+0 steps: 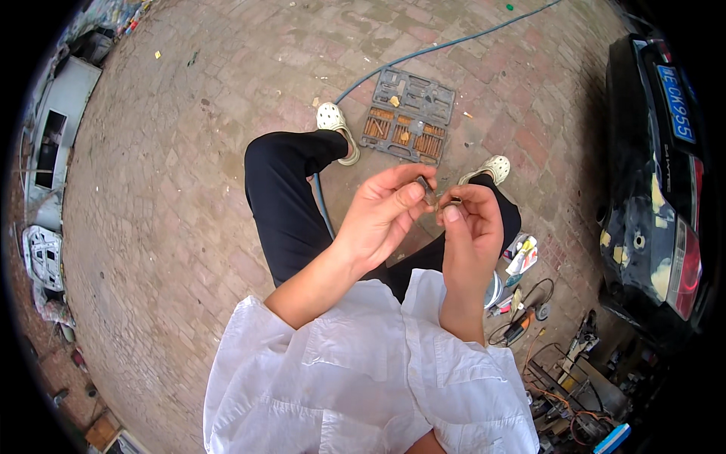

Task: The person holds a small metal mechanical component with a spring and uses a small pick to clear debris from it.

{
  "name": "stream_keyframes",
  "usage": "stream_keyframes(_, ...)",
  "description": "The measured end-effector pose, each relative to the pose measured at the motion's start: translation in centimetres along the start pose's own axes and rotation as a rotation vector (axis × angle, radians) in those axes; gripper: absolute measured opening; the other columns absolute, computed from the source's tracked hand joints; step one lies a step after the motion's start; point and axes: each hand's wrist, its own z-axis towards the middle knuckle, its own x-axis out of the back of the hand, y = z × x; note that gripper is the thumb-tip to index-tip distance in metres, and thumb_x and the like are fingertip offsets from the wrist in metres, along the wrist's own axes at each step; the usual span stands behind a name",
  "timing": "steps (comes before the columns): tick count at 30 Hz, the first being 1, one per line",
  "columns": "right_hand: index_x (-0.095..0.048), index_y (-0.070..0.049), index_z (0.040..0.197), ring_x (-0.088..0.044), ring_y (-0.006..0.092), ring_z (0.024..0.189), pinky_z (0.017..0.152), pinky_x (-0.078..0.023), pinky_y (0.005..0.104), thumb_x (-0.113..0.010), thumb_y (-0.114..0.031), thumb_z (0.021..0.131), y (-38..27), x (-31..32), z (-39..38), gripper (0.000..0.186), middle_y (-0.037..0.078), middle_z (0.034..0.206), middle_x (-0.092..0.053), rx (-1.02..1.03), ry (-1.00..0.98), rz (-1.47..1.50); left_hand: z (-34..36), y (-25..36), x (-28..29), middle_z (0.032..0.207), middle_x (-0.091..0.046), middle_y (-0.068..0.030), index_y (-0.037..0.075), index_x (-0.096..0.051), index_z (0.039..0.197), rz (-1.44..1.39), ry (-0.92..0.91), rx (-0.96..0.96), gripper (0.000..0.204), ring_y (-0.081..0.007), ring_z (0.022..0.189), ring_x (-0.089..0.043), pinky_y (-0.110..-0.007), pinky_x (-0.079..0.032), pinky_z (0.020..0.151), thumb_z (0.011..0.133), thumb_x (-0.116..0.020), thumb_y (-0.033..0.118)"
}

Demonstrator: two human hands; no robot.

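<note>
The left hand (382, 214) is clamping fingers on a dark piece (424, 185), the right hand (478, 222) on a small part (455, 200); steadying both is probably helping.

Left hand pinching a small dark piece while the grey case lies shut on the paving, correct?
No: the head view shows the grey case lying open, not shut, on the paving. The left hand does pinch a small dark piece.

Brick paving (166, 227) floors an open-air car-repair yard. A black car (643, 151) bears pale patches (661, 280); tools (522, 324) and a tool case (439, 110) lie nearby.
</note>
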Motion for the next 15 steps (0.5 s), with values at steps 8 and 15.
stream_keyframes(8,-0.058,0.002,0.101,-0.058,0.0074,0.084,0.071,-0.045,0.0191,-0.064,0.008,0.081,-0.7,-0.1,0.3,0.022,0.005,0.096,-0.060,0.034,-0.048,-0.045,0.1,0.1,-0.1,0.098,-0.061,-0.0049,0.002,-0.063,0.109,0.055,0.017,-0.004,0.029,-0.0148,0.088,-0.059,-0.025,-0.052,0.077,0.083,-0.070,0.013)
stream_keyframes(15,-0.063,0.001,0.090,-0.056,0.0076,0.072,0.063,-0.044,0.0197,-0.071,0.007,0.073,-1.1,-0.8,-0.1,0.020,0.004,0.086,-0.061,0.151,0.054,-0.360,0.0,0.0,-0.1,0.092,-0.062,-0.0041,0.002,-0.065,0.101,0.168,0.050,-0.126,0.030,-0.0132,0.083,-0.057,-0.024,-0.045,0.068,0.077,-0.077,0.016)
